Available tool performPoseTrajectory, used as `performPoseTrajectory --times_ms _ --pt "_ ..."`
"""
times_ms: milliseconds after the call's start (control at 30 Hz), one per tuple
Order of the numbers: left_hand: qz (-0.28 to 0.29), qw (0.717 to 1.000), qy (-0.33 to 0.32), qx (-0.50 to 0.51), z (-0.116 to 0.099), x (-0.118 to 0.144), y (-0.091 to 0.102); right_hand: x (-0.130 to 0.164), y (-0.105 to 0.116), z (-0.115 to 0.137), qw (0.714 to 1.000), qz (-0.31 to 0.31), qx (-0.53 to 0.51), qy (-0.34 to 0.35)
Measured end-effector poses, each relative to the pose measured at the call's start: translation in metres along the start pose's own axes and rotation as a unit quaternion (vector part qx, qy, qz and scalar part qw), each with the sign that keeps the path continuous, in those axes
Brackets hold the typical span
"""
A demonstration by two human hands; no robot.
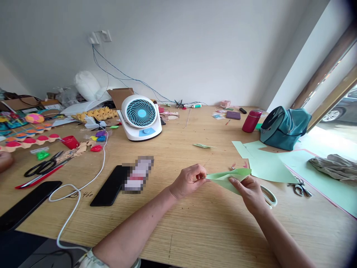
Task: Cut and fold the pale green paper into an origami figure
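Both hands meet just right of the frame's centre, over the wooden table (195, 230). The left hand (189, 181) is closed in a pinch on the pointed left end of a folded light-green paper (227, 178), thumb and fingertips pressed together on the tip. The right hand (251, 193) grips the same paper from below and the right, its thumb lying on top of the fold. The paper is held just above the tabletop, roughly level.

Just right of the right hand lie white-handled scissors (270, 196), partly hidden by it. Further right, larger light-green sheets (267, 165) are spread on the table with small metal scissors (300, 188) on them, and a teal bag (284, 126) stands behind. At centre left lies a black phone (110, 186) beside a white cable (80, 186); behind it stands a white desk fan (141, 117). Black-handled scissors (41, 167) lie at the left.
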State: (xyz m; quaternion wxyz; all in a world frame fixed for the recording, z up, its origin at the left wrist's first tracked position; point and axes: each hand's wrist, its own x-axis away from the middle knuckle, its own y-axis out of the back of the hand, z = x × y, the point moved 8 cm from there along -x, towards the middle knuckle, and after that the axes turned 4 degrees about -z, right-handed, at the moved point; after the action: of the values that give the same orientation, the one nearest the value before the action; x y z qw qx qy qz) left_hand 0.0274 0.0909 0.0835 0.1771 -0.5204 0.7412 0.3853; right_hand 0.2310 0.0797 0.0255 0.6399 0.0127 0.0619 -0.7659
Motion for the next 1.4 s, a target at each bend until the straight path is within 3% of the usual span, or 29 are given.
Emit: performPoseTrajectory --times_ms 167,300,400,500,633,967,1133,1233,1400 --pt "-0.027 0.987 0.129 0.093 0.018 0.0 -0.002 -0.001 0.01 0.001 0.998 -0.057 0.002 0.021" --pt "-0.025 0.932 0.267 0.243 0.031 0.008 -0.018 0.002 0.011 0.009 0.991 -0.091 0.049 0.08" --pt "-0.025 0.9 0.327 0.287 0.037 0.013 -0.026 0.009 0.001 0.026 0.972 -0.074 0.134 0.177" --pt "-0.052 0.879 0.364 0.303 0.045 0.017 -0.025 0.018 -0.015 0.041 0.936 -0.024 0.225 0.268" --pt "-0.078 0.872 0.378 0.303 0.052 0.018 -0.019 0.03 -0.028 0.055 0.894 0.027 0.253 0.368" --pt "-0.084 0.849 0.426 0.303 0.06 0.023 -0.02 0.037 -0.035 0.051 0.851 0.061 0.288 0.436" --pt "-0.111 0.883 0.381 0.25 0.058 0.019 -0.013 0.035 -0.036 0.053 0.87 0.056 0.268 0.411" --pt "-0.12 0.882 0.365 0.274 0.055 0.017 -0.012 0.026 -0.028 0.048 0.907 0.007 0.254 0.337" --pt "-0.082 0.872 0.342 0.341 0.045 0.013 -0.018 0.012 -0.008 0.023 0.964 -0.07 0.157 0.202"
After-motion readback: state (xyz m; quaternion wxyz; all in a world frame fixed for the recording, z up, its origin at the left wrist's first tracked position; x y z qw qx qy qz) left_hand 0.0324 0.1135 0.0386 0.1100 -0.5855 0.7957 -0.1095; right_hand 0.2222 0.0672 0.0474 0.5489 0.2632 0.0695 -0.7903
